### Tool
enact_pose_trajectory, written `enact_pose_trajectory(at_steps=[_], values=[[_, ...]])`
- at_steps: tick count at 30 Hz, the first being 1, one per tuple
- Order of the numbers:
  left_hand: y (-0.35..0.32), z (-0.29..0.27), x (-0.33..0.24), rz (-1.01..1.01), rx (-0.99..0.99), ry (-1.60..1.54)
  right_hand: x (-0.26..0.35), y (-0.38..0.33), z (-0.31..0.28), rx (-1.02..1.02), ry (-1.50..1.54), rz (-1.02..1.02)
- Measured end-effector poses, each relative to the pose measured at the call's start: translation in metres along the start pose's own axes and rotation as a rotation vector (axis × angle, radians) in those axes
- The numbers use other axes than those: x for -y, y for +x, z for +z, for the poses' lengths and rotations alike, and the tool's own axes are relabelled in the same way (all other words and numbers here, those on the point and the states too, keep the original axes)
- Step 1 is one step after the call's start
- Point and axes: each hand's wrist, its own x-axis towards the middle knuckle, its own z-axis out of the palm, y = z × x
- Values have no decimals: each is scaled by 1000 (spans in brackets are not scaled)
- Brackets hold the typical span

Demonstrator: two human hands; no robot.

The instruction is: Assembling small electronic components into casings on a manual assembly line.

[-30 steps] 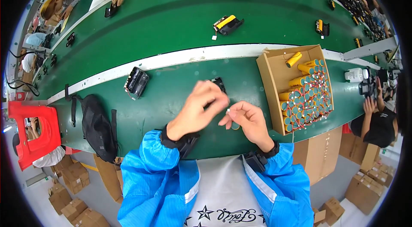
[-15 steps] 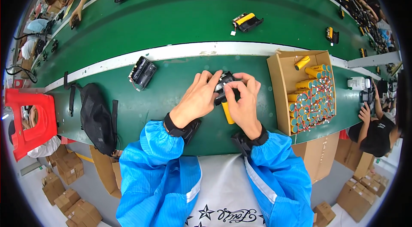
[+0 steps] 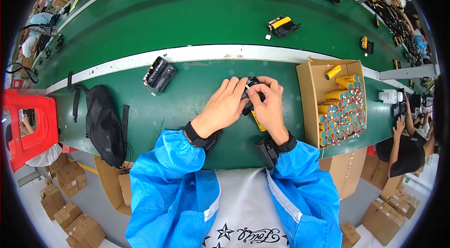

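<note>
Between my two hands, over the near bench, is a small black plastic housing (image 3: 252, 82), mostly hidden by my fingers. My left hand (image 3: 221, 107) grips it from the left, its fingers pointing away from me. From the right, my right hand (image 3: 268, 109) has bent fingers, with thumb and index pressed together at the housing. What the fingertips touch inside it is hidden. A yellow cylindrical battery (image 3: 257, 120) shows below the housing, partly covered by my right hand. Another open black housing (image 3: 159, 75) with thin wires lies on the bench to the left.
A cardboard box (image 3: 310, 107) of yellow wired batteries stands on the right. A black mesh bag (image 3: 104, 126) lies left, beside a red stool (image 3: 30, 116). Past the white rail (image 3: 225, 53), a green belt carries housings, one with a yellow battery (image 3: 282, 26). Co-workers sit at both sides.
The housings on the belt have shifted right. My hands stay on the black housing, my right fingers closing in tighter over it. A co-worker's reaching hand at the far left has drawn back.
</note>
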Motion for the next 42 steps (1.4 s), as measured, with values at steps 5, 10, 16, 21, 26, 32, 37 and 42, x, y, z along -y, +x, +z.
enact_pose_trajectory(at_steps=[5, 10, 16, 21, 26, 32, 37, 42], values=[[-1, 1, 0, -8, -15, -10, 2, -4, 6, -69, -65, -87], [-3, 2, 1, 25, -41, 12, 2, -1, 6, -51, -5, -20], [-2, 7, -6, 84, -127, 56, 2, 1, 4, -48, -88, 27], [-1, 5, -12, 66, -85, 135, 5, 9, -3, 17, -3, 100], [-2, 6, -10, 33, -121, 43, 7, 3, -6, -37, -154, 3], [-5, 14, -9, -55, -191, 17, -1, -47, -47, 100, 235, 384], [-5, 14, -9, -78, -181, 31, 6, -37, -58, 446, 102, 532], [-8, 18, -14, -98, -198, 104, -3, -29, -56, 17, -506, -222]])
